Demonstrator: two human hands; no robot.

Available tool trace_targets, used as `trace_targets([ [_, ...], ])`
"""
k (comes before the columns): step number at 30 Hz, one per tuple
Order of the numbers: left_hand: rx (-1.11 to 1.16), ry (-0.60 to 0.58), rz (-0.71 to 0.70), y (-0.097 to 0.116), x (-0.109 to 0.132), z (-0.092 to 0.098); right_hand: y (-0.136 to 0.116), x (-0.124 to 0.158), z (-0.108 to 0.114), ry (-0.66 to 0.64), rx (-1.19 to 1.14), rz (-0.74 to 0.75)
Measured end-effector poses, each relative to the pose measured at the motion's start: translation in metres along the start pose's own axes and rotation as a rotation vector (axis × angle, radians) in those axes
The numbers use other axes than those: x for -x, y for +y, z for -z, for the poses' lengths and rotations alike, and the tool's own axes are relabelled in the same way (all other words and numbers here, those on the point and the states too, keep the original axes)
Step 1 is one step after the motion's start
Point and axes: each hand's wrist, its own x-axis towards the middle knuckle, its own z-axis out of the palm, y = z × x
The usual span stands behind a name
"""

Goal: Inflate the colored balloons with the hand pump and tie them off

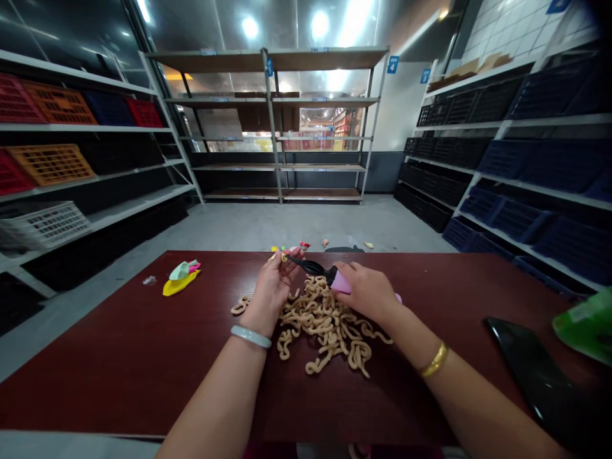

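Observation:
In my right hand (366,290) is a whisk (313,266) with black loops and a pink handle, held slanting over the table. My left hand (277,277) is closed at the far tip of its loops, with a small yellow thing (284,257) at the fingertips that I cannot make out clearly. Beneath both hands a loose pile of tan, curly, noodle-like strands (329,319) lies on the dark red table (143,363). One short strand (240,305) rests left of the pile, beside my left wrist.
Limp yellow, mint and pink balloon-like pieces (180,278) lie at the left, near a clear scrap (150,280). A black phone-like slab (530,370) and a green package (586,325) are at the right. Small coloured bits (305,245) show beyond the far edge. Shelves with crates (52,223) surround the room.

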Motion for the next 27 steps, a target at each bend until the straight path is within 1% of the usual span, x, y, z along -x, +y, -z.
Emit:
trace_targets([
  [7, -0.082, -0.034, -0.006, -0.009, -0.001, 0.002, 0.005, 0.003, 0.002, -0.019, 0.01, -0.02],
  [12, -0.104, -0.021, -0.011, -0.01, 0.0, 0.001, 0.005, 0.009, 0.007, -0.037, 0.043, -0.02],
  [17, -0.157, -0.052, -0.01, -0.015, 0.003, -0.001, 0.003, 0.011, 0.006, -0.004, 0.034, -0.011],
  [20, -0.165, -0.067, -0.049, -0.019, 0.004, -0.001, 0.003, 0.012, 0.004, 0.01, 0.013, -0.01],
  [24, -0.162, -0.116, -0.126, -0.024, 0.007, -0.003, 0.005, 0.013, 0.003, 0.018, -0.023, -0.013],
  [27, -0.165, -0.11, -0.207, -0.026, 0.012, -0.007, 0.005, 0.014, 0.005, 0.022, -0.05, -0.012],
])
